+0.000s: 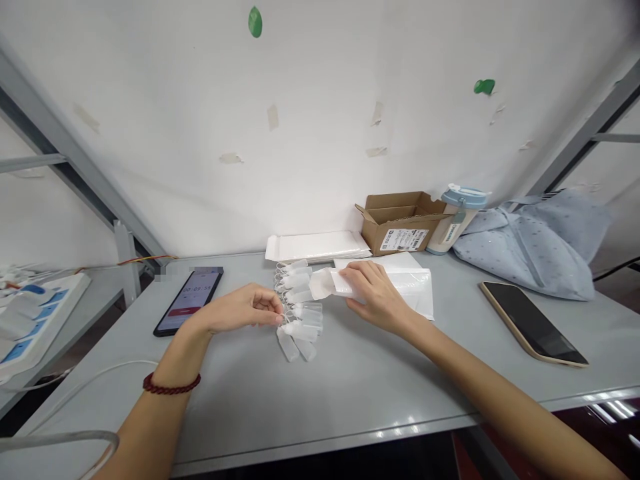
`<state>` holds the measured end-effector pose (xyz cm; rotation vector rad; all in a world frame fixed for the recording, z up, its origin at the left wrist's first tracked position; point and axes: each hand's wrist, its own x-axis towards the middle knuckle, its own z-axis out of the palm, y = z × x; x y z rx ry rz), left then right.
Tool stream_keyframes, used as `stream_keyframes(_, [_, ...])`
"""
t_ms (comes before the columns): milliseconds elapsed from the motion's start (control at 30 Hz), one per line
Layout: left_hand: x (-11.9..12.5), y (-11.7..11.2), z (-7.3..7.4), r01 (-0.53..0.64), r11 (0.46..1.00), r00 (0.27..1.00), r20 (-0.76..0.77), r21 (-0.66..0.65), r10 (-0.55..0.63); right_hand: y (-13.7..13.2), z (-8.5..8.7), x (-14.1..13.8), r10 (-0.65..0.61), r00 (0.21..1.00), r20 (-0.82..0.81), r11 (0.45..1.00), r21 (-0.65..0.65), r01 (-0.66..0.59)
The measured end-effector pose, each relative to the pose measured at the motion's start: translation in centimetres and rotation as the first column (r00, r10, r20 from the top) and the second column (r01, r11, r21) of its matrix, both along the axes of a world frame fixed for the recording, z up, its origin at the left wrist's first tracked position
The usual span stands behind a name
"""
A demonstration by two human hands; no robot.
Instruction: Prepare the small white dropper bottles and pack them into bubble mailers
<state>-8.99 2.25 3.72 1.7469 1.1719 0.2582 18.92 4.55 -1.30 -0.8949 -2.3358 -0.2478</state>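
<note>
One black rectangular phone (pixel 187 307) shows a timer reading 00:09:55; beside it the left hand (pixel 247 310), fingers curled, pinches the cord loops of frosted plastic tags (pixel 303 330) — overlapping, hard to count — lying on the smooth grey table (pixel 240 407). The right hand (pixel 373 290), palm down, grasps one white padded envelope (pixel 417 287) near those tags; farther right come one labelled brown cardboard box (pixel 370 231), its print too small to read, one blue-lidded white bottle (pixel 447 237), one dotted pale-blue cloth bag (pixel 525 250) and a second, beige-edged phone (pixel 533 323).
</note>
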Motion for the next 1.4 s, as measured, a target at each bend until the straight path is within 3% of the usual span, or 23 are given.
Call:
stream_keyframes(300, [0.2,-0.4,0.6,-0.214,0.973,0.956,0.222,0.087,0.190,0.1,-0.2,0.0,0.006,1.000,0.011,1.000,-0.025,-0.006])
stream_keyframes(867, [2.7,-0.6,-0.3,-0.223,0.970,0.932,0.314,0.101,0.181,-0.1,-0.6,-0.3,0.040,0.999,0.029,0.999,-0.034,-0.039])
stream_keyframes(1033, [3.1,-0.3,-1.2,-0.283,0.940,0.919,0.335,0.190,0.209,-0.3,-0.3,-0.4,0.061,0.998,0.022,0.998,-0.029,-0.061])
stream_keyframes(1200, [3.4,0.0,-2.0,-0.396,0.864,0.897,0.333,0.311,0.292,-0.6,0.0,-0.4,0.062,0.998,-0.005,0.998,-0.020,-0.062])
stream_keyframes(1400, [4.6,-0.3,-2.3,-0.478,0.840,0.836,0.428,0.257,0.344,-1.0,0.3,-0.6,0.083,0.996,-0.028,0.996,-0.010,-0.083])
